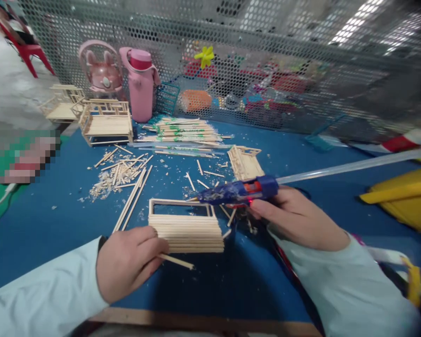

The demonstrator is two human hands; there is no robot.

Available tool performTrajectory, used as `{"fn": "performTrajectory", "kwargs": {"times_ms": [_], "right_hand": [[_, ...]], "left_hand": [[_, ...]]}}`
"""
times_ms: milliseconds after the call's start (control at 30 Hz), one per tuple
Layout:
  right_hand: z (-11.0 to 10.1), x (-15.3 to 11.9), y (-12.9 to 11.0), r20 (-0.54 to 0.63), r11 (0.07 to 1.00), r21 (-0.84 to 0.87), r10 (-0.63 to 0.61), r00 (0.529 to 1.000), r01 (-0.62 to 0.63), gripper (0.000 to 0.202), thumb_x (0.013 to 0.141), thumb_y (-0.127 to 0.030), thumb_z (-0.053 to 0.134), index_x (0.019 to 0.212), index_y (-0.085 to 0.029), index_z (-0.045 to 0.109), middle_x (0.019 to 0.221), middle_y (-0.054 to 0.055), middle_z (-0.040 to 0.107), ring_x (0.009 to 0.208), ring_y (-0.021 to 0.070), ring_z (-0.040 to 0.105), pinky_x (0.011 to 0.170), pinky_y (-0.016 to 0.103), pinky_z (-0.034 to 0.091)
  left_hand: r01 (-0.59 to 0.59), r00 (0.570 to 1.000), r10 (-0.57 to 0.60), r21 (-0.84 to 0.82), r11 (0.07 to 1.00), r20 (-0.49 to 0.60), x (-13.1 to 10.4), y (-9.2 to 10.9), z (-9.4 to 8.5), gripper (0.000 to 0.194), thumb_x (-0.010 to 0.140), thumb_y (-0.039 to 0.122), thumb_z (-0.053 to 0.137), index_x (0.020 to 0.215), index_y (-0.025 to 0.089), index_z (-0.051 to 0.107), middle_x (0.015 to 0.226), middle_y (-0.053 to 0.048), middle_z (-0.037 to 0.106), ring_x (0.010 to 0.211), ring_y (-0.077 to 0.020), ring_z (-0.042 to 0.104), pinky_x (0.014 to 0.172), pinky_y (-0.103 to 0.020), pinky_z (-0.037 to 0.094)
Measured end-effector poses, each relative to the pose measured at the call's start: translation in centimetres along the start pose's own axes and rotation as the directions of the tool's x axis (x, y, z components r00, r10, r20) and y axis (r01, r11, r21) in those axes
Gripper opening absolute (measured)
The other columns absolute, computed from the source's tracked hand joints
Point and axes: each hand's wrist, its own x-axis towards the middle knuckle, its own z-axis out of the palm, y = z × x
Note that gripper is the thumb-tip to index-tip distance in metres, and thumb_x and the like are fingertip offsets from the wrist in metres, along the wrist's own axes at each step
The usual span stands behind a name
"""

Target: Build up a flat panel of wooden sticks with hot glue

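Observation:
My right hand is closed around a blue hot glue gun. A clear glue stick juts from its back end, and its metal tip is over the top bar of a small wooden stick panel. That panel has a row of sticks laid side by side and an open frame at its far end. At the panel's left edge, my left hand pinches a short wooden stick that points right, just in front of the panel. Whether the left fingers also touch the panel I cannot tell.
Two miniature wooden benches and a pink bottle stand at the back left. Packaged sticks, broken bits and another small wooden piece lie beyond the panel. A perforated metal screen borders the blue table; a yellow pouch is right.

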Motion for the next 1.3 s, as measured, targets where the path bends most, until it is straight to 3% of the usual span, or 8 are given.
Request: {"fn": "performTrajectory", "kwargs": {"times_ms": [133, 267, 467, 600, 1033, 1300], "right_hand": [[3.0, 1.9, -2.0, 0.079, 0.992, 0.023, -0.122, 0.989, 0.120, 0.033, 0.082, -0.049, 0.048, 0.081, -0.022, 0.068, 0.078, 0.006, 0.069, 0.077, 0.0233, 0.064, 0.070, 0.036, 0.052], [4.8, 2.8, -2.9, 0.147, 0.991, -0.014, -0.129, 0.981, 0.133, 0.033, 0.084, -0.041, 0.047, 0.099, -0.019, 0.066, 0.097, 0.006, 0.069, 0.087, 0.0226, 0.064, 0.079, 0.034, 0.050], [4.8, 3.1, -2.7, 0.178, 0.990, -0.118, -0.055, 0.983, 0.077, 0.037, 0.084, -0.044, 0.042, 0.085, -0.017, 0.067, 0.081, 0.006, 0.071, 0.072, 0.0215, 0.065, 0.065, 0.030, 0.050], [4.8, 3.1, -2.7, 0.165, 0.985, -0.146, -0.073, 0.984, 0.097, 0.036, 0.085, -0.044, 0.041, 0.080, -0.018, 0.065, 0.073, 0.005, 0.069, 0.064, 0.0202, 0.063, 0.059, 0.029, 0.048], [5.2, 3.0, -2.4, 0.132, 0.980, -0.159, -0.100, 0.986, 0.121, 0.034, 0.085, -0.042, 0.041, 0.074, -0.018, 0.062, 0.073, 0.005, 0.068, 0.064, 0.0181, 0.061, 0.058, 0.027, 0.046], [5.1, 3.0, -2.5, 0.154, 0.983, -0.145, -0.094, 0.984, 0.117, 0.033, 0.085, -0.042, 0.042, 0.085, -0.017, 0.064, 0.079, 0.005, 0.069, 0.070, 0.0185, 0.063, 0.063, 0.027, 0.047]], "left_hand": [[0.024, 1.000, -0.025, 0.012, 1.000, 0.013, 0.2, 0.0, 0.0, 0.016, 0.085, 0.019, 0.040, 0.088, 0.022, 0.055, 0.075, -0.001, 0.060, 0.066, -0.0139, 0.059, 0.054, -0.023, 0.042], [0.067, 0.998, -0.067, 0.054, 0.996, -0.006, 0.2, 0.0, 0.3, 0.015, 0.084, 0.020, 0.042, 0.083, 0.023, 0.056, 0.073, 0.001, 0.058, 0.063, -0.0130, 0.057, 0.052, -0.023, 0.039], [0.117, 0.993, -0.117, 0.084, 0.989, -0.010, 0.2, 0.1, 1.0, 0.014, 0.082, 0.022, 0.043, 0.079, 0.024, 0.056, 0.070, 0.003, 0.056, 0.060, -0.0130, 0.055, 0.049, -0.024, 0.036], [0.123, 0.992, -0.122, 0.081, 0.989, -0.016, 0.2, 0.2, 1.0, 0.014, 0.082, 0.022, 0.043, 0.079, 0.025, 0.056, 0.070, 0.003, 0.056, 0.059, -0.0125, 0.054, 0.050, -0.024, 0.034], [0.121, 0.992, -0.118, 0.053, 0.991, -0.048, 0.1, 0.2, 1.0, 0.016, 0.084, 0.023, 0.041, 0.078, 0.024, 0.056, 0.068, 0.003, 0.055, 0.059, -0.0115, 0.053, 0.051, -0.023, 0.034], [0.113, 0.993, -0.111, 0.067, 0.991, -0.037, 0.2, 0.1, 0.9, 0.017, 0.084, 0.023, 0.041, 0.078, 0.024, 0.057, 0.069, 0.002, 0.056, 0.061, -0.0120, 0.054, 0.051, -0.024, 0.035]]}}
